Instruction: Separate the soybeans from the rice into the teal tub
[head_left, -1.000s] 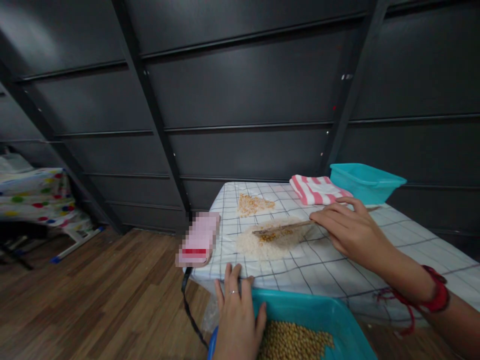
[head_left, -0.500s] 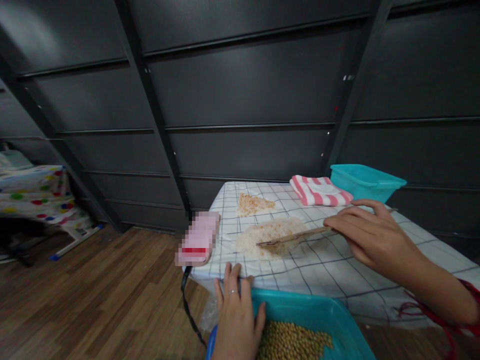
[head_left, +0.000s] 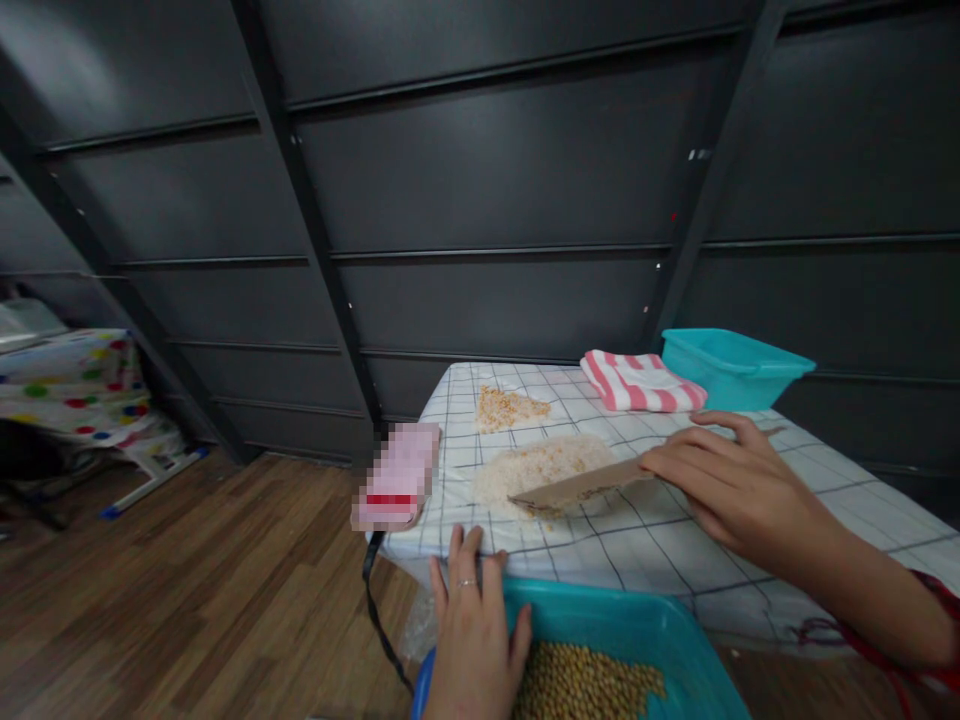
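My right hand [head_left: 720,475] grips a flat strip of cardboard [head_left: 581,488], its far edge down at the near side of a rice pile [head_left: 551,465] with a few yellow grains mixed in. My left hand [head_left: 476,610], fingers spread and a ring on one, rests over the left rim of a teal basin [head_left: 600,598]. Inside that basin lie greenish-brown beans [head_left: 585,680]. Farther back on the checked cloth [head_left: 645,550] is a smaller heap of yellow kernels and rice [head_left: 510,408].
A folded pink-striped towel [head_left: 641,380] and a second teal basin [head_left: 731,365] stand at the table's back right. On the left edge lies a pink, blurred-out object [head_left: 397,475] beside a black strap [head_left: 375,600]. Another table with a dotted cloth [head_left: 67,385] is far left.
The cardboard strip has tilted so more of its flat face shows, and its edge has come slightly nearer, with a few yellow grains below it. My left hand stays put.
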